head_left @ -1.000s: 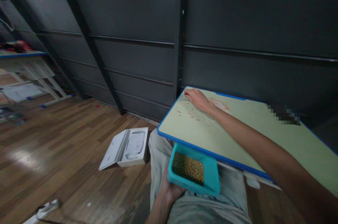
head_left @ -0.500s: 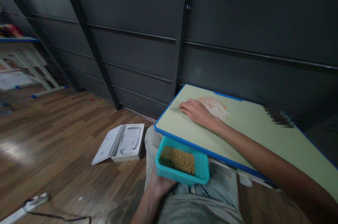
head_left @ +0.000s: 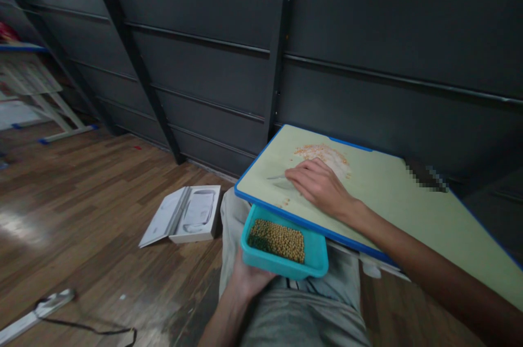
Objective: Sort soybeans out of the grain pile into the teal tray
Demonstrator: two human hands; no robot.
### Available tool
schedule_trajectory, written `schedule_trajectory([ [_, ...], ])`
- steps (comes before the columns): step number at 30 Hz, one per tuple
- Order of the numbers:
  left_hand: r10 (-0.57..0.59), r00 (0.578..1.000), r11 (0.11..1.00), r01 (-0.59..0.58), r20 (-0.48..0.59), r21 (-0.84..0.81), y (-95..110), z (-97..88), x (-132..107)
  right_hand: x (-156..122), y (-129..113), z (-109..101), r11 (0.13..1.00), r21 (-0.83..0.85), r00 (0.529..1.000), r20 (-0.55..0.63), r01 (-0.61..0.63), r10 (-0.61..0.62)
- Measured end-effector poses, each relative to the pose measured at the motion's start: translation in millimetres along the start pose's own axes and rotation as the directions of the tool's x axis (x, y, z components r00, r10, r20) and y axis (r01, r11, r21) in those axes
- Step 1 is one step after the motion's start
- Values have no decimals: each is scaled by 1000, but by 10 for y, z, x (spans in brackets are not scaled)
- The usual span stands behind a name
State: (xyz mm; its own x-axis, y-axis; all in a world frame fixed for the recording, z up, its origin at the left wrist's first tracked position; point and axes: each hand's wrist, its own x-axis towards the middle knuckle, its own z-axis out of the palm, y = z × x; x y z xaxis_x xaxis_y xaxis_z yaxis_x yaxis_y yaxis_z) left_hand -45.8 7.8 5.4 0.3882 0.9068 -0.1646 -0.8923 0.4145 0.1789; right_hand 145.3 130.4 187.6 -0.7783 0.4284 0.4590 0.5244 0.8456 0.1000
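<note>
My left hand [head_left: 254,280] supports a turquoise plastic tub [head_left: 317,254] from below, just under the table's front edge. Yellow-tan round beans [head_left: 286,241] fill part of the tub, with darker green ones [head_left: 259,241] on their left. My right hand [head_left: 321,186] is closed over the tabletop around a thin, pale, pointed tool [head_left: 276,177], whose exact kind I cannot make out. Behind that hand spreads a patch of white and orange grains [head_left: 327,156]. A few loose pieces [head_left: 285,203] lie close to the front edge, above the tub.
The pale green table [head_left: 384,200] has a blue rim and stands against a dark panelled wall [head_left: 196,74]. On the wooden floor lie an open white box [head_left: 196,227] and a white strip with a black cord [head_left: 41,311]. Another table [head_left: 28,72] stands far left.
My right hand has drawn nearer the front edge and slightly right, bringing the thin tool along. Loose pieces now show near the edge above the tub. My left hand still holds the tub.
</note>
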Motion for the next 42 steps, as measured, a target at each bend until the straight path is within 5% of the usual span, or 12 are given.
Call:
schedule_trajectory([
  [4, -96, 994, 995, 96, 59, 3, -95, 47, -28, 93, 399, 93, 987, -54, 982, -121, -153, 145],
  [10, -101, 991, 995, 101, 90, 4, -103, 70, -37, 294, 788, 252, 964, -70, 966, -48, -257, 254],
  [20, -70, 998, 997, 70, 0, 11, -96, 18, -39, 495, 623, 310, 979, -44, 972, 113, -200, 204],
  [30, -72, 996, 997, 72, 45, 12, -15, 41, -41, 283, 419, 62, 989, 3, 989, 16, -147, 147],
  [42, -68, 996, 998, 67, 57, 17, 78, -184, -29, 75, 431, 130, 980, 39, 980, 18, -198, 197],
])
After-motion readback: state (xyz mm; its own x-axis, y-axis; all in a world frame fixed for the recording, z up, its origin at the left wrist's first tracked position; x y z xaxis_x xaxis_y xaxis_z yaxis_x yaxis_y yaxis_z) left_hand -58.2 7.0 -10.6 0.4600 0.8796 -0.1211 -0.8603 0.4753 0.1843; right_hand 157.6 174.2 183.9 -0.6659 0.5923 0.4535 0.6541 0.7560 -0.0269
